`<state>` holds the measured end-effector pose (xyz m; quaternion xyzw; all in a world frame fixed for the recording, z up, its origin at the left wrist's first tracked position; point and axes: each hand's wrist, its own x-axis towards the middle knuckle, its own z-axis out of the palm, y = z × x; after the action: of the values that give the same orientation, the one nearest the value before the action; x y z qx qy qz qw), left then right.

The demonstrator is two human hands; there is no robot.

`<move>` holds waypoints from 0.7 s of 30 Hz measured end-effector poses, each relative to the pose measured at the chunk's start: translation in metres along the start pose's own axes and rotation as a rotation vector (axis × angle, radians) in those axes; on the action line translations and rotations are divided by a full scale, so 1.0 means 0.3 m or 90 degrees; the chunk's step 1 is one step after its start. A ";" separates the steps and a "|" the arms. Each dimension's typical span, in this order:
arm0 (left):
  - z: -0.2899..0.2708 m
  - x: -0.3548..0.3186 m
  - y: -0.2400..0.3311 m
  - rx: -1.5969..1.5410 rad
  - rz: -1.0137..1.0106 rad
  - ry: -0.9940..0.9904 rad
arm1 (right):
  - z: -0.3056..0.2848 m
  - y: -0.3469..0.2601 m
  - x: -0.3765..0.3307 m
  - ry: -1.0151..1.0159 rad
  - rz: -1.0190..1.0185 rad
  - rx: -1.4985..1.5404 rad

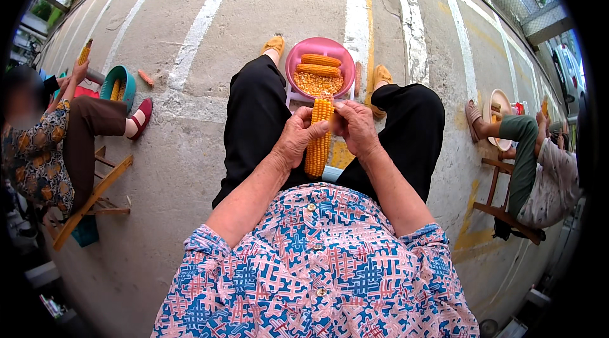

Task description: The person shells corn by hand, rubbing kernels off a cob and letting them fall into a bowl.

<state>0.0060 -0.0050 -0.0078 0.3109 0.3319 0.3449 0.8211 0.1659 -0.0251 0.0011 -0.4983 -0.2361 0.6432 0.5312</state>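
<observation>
An ear of yellow corn (319, 151) points away from me over my lap, its kernels mostly still on the cob. My left hand (296, 137) is closed around its left side, thumb laid across it. The fingers of my right hand (359, 127) are curled against the ear's right side near its far end; whether loose kernels are in them is hidden. Just beyond stands a pink basin (349, 62). Two more ears of corn (320, 59) lie in it, above a layer of loose kernels (312, 84).
My knees flank the basin. On the left, a seated person (38, 147) holds up a corn ear (85, 52) beside a teal basin (129, 87). Another seated person (550, 179) is on the right, near a pale basin (495, 103). White lines cross the concrete ground (171, 211).
</observation>
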 end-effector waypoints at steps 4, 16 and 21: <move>0.006 -0.005 0.013 -0.063 -0.027 -0.012 | -0.002 -0.004 -0.004 -0.028 0.045 0.104; -0.055 0.019 -0.014 -0.121 -0.062 0.091 | -0.105 0.081 0.033 0.192 0.174 0.059; -0.055 0.011 -0.011 -0.125 -0.058 0.104 | -0.109 0.078 0.070 0.228 0.176 0.006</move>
<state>-0.0037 0.0003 -0.0211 0.1842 0.3762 0.3622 0.8326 0.1859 -0.0208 -0.0395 -0.6294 -0.0644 0.6124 0.4740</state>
